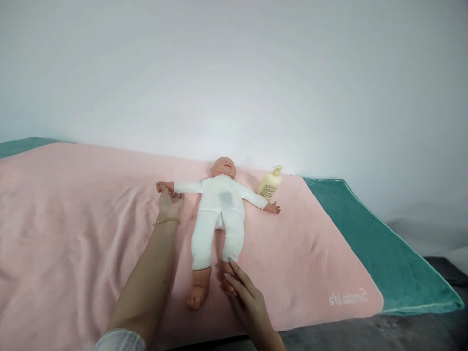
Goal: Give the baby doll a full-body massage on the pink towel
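Note:
A baby doll (219, 214) with a white cloth body lies on its back on a pink blanket (303, 273), arms spread and legs apart. A grey patch shows on its belly. My left hand (170, 204), with a gold bracelet at the wrist, closes around the doll's hand and wrist on the left side. Down by the foot on the right, my right hand (246, 295) has its fingers wrapped over the ankle and foot, hiding part of them. Beside the doll's right-side arm rests a pale yellow pump bottle (269, 184), leaning a little.
Under the pink blanket lies a green cover (373, 243), showing at the right and at the far left corner. A pale wall (234, 73) rises behind the surface. At the right edge is a dark object (446, 272); grey floor shows at the bottom right.

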`<state>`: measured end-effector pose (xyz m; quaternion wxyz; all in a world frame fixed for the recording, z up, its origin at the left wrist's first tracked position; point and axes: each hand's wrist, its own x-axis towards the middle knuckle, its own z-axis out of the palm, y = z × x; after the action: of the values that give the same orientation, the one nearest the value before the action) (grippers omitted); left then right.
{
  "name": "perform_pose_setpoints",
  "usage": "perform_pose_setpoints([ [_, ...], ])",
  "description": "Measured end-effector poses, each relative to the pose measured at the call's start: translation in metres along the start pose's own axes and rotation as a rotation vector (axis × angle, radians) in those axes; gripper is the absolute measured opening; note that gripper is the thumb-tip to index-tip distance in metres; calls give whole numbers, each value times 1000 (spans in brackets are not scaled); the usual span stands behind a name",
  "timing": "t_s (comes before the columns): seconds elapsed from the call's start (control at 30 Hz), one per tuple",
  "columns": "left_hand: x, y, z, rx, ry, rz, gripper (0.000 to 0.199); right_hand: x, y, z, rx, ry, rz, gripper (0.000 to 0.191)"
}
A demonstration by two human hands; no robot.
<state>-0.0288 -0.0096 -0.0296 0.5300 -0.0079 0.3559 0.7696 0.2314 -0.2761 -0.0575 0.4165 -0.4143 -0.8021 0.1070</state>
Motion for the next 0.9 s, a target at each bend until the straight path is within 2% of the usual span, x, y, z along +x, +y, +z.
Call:
perform_pose_setpoints([
  [0.1,0,-2,-1,12,20,22,33,-1,0,3,-7,5,-18,60],
  [0.2,-7,-4,-2,15,-36,91,23,1,0,0,-60,26,-48,56],
  [0.27,-14,-6,-1,37,-103,190,17,4,1,-5,-95,24,-50,53],
  [0.37,-28,-7,6,131,-197,360,21,15,5,-14,-101,-6,-27,51],
  [0.47,-42,-7,16,236,-285,536,25,38,10,-21,-83,8,-17,52],
  [0.57,-56,-10,23,373,-427,643,27,70,16,-27,-48,55,-30,55],
  [0.7,-71,-15,26,707,-626,754,28,111,27,-31,17,54,-35,53],
  [0.8,-77,-18,27,895,-823,910,25,128,36,-33,49,32,-20,51],
  [0.9,-78,-20,29,979,-987,1025,20,133,43,-35,67,30,3,50],
])
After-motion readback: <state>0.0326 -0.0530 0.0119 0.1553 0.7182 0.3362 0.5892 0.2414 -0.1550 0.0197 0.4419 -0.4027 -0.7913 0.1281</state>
